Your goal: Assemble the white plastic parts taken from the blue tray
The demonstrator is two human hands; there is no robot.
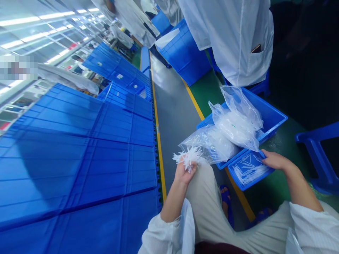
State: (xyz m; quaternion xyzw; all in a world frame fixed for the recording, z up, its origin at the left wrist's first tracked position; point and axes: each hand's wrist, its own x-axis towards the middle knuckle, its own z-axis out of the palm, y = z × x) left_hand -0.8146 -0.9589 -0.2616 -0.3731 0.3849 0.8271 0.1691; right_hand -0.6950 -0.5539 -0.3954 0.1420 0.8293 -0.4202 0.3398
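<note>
Blue crates [113,151] are standing stacked at left. Yellow lines [195,103] are bordering the walkway [171,109]. A stool [316,134] is standing at right.

Splayed bunch of white strips [190,157], small blue tray [257,180], loose strips [245,173] inside

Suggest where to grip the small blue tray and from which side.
The small blue tray is probably best gripped by its right short-end rim, from the right, where the right hand holds it. That end stands free; the far long side runs close along the large blue bin.
</note>
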